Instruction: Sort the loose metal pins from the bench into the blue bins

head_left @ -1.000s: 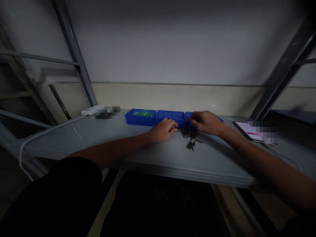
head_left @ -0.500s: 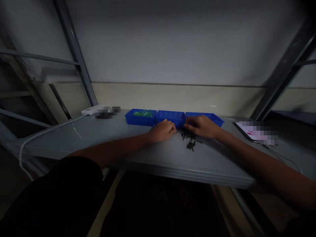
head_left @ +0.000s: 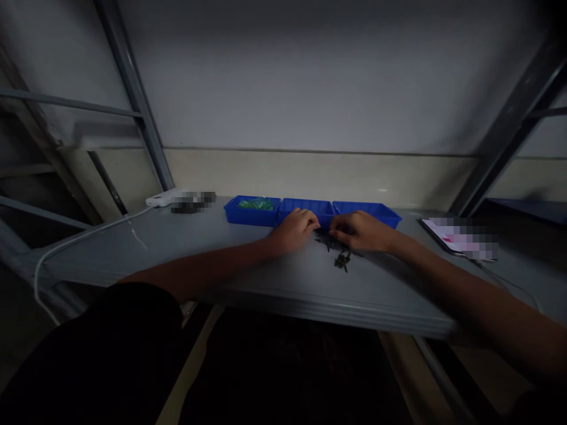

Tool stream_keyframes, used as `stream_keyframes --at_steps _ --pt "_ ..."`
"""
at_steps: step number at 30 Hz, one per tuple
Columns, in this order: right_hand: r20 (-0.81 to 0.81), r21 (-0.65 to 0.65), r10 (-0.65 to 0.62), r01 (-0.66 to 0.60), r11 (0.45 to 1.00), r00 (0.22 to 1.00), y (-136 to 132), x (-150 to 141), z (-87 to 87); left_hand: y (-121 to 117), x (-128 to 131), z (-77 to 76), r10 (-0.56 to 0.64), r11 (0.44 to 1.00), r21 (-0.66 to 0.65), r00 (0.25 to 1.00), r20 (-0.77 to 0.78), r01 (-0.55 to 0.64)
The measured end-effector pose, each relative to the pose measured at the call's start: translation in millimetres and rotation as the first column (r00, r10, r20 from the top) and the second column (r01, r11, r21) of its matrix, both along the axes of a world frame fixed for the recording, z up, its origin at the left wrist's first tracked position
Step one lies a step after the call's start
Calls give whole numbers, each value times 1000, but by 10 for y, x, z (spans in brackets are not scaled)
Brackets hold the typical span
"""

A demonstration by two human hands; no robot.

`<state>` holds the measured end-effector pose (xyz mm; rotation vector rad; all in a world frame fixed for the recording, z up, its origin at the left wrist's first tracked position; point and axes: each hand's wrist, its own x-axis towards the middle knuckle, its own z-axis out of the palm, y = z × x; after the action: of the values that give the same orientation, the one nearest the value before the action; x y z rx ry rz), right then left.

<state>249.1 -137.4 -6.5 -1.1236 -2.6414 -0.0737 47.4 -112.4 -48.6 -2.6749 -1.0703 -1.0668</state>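
My left hand (head_left: pixel 295 231) is closed in front of the middle blue bin (head_left: pixel 287 203), fingertips pinched together. Whatever it grips is too small to make out. To its right, my right hand (head_left: pixel 363 231) is also closed, thumb and fingers curled down over a loose pile of small dark pieces that look like screws (head_left: pixel 341 261). Its fingertips touch or hover at the pile's far side; what they hold is hidden. A narrow gap separates the two hands. Behind my right hand stands the right blue bin (head_left: pixel 385 211), partly covered by it.
The left blue bin (head_left: pixel 234 215) contains a green plastic bag (head_left: pixel 257 204). A white device (head_left: pixel 163 198) with a cable lies at the left of the grey shelf (head_left: pixel 274 283). On the right rests a phone (head_left: pixel 460 239) with a cable. Metal posts rise at both sides.
My left hand has lifted slightly, its fingers shifting a little to the right. My right hand has dipped slightly, its fingers curling closer over the pile. Bins and phone stay put.
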Motion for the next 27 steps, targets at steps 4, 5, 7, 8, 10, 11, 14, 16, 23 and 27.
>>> stream_keyframes --at_steps 4,5,7,8,10,11,14,16,23,27 --pt "43 -13 5 -5 1000 999 24 0 -27 2 -17 -2 -13 1000 -27 998 -64 12" --pt "52 -14 -1 2 1000 999 27 2 -30 0 -23 -8 -17 999 -44 996 -91 13" --pt "66 -10 -25 26 1000 997 27 4 -28 -7 -37 -25 -14 997 -75 988 -154 2" --pt "72 -6 -37 38 999 997 25 5 -24 -10 -43 -32 -9 996 -87 982 -187 -7" --pt "86 -2 -52 53 999 995 19 5 -16 -18 -56 -38 -1 995 -100 968 -251 -25" --pt "93 -3 -54 55 999 994 18 5 -14 -23 -61 -35 9 994 -104 962 -274 -38" --pt "105 -11 -49 50 999 993 20 4 -18 -33 -74 -13 75 985 -126 956 -285 -115" --pt "109 -14 -42 43 999 993 26 3 -25 -27 -83 -3 120 973 -158 953 -279 -169" --pt "106 -23 -60 63 998 993 27 -3 -39 43 -90 -64 147 970 -142 940 -306 -198" --pt "87 -13 -29 31 999 996 10 -25 -48 -5 -52 -52 56 995 -65 972 -230 -73"
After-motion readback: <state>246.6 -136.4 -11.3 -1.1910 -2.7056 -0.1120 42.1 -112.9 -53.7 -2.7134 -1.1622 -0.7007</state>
